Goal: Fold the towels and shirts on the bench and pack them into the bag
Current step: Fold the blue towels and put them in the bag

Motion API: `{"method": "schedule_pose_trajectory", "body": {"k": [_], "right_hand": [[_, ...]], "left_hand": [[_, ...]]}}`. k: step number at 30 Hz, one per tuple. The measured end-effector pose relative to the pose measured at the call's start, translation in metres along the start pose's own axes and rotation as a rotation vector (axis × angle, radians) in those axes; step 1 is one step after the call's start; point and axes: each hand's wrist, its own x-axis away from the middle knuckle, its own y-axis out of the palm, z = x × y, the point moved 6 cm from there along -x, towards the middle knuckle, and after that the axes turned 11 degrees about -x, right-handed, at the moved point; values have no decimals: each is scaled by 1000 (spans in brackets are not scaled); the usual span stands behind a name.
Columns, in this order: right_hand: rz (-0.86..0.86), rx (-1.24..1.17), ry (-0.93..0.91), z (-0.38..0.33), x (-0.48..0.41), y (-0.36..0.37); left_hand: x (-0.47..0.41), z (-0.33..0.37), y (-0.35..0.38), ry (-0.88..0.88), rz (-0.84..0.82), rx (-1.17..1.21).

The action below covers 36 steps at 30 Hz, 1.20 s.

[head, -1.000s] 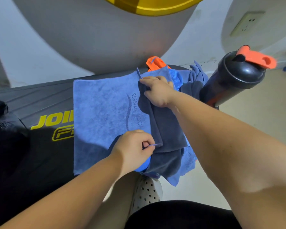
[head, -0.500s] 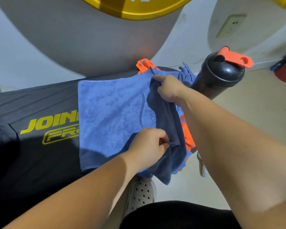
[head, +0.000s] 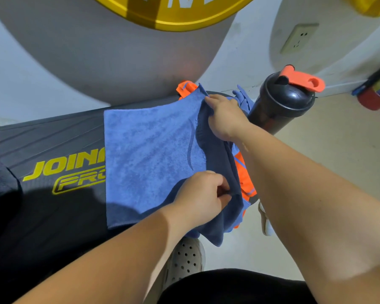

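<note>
Black bag (head: 0,187): at the far left edge, sitting on the desk, mostly out of view.
Desk (head: 53,141): black and ribbed, with yellow lettering on top; it runs from the left edge to the middle.
Blue towel (head: 149,154): spread flat on the right part of the desk, covering the end of the lettering. Its right side hangs off the desk's end.
My left hand (head: 200,194): fingers and thumb curled, pinching the near edge of the dark blue cloth (head: 215,154) where it lies over the towel's right side.
Dark blue cloth: a narrow band from my left hand to my right, its near end drooping below the desk. I cannot tell whether it is a separate piece or a turned-over part of the towel.
My right hand (head: 224,119): knuckles up, fingers curled, gripping the far end of the dark blue cloth beside the towel's far corner.
Orange garment (head: 242,172): under the blue layers, showing at the far corner and below my right wrist.
Shaker bottle (head: 281,108): black with an orange flip cap, just right of my right hand.
Wall socket (head: 298,38): on the wall above the bottle.
</note>
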Motion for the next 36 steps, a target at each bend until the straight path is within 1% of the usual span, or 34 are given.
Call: {"method": "schedule_pose_trajectory", "body": {"k": [2, 4, 7, 9, 10, 12, 14, 15, 17, 20, 22, 26, 29, 32, 34, 36], "right_hand": [[-38, 124, 47, 4, 0, 5], [-19, 222, 65, 4, 3, 9], [34, 360, -35, -6, 7, 21], [-5, 402, -98, -13, 9, 36], [-44, 413, -107, -15, 8, 43], [-132, 435, -76, -12, 7, 58], [-171, 433, -23, -7, 4, 65], [-156, 414, -4, -6, 1, 65], [-50, 354, 15, -9, -10, 56], [145, 277, 60, -13, -32, 38], [228, 270, 81, -11, -46, 32], [204, 297, 72, -2, -63, 32], [198, 361, 44, -1, -73, 28], [161, 377, 58, -2, -84, 21], [164, 333, 75, -4, -87, 15], [176, 185, 106, -4, -86, 9]], "left_hand": [[3, -4, -4, -5, 21, -10], [6, -12, -19, -24, 98, -16], [7, -48, -54, -100, 280, -60], [4, -81, -79, -149, 406, -155], [2, -98, -90, -182, 437, -229], [-6, -128, -108, -280, 415, -380], [-13, -157, -119, -387, 311, -504], [-16, -170, -123, -422, 260, -541], [-22, -188, -132, -440, 213, -569], [-34, -197, -152, -374, 306, -575], [-43, -203, -164, -381, 352, -559], [-61, -216, -180, -410, 299, -614], [-71, -225, -194, -421, 304, -631], [-79, -231, -205, -430, 319, -551], [-83, -232, -208, -452, 309, -472], [-85, -233, -210, -493, 312, -390]]}}
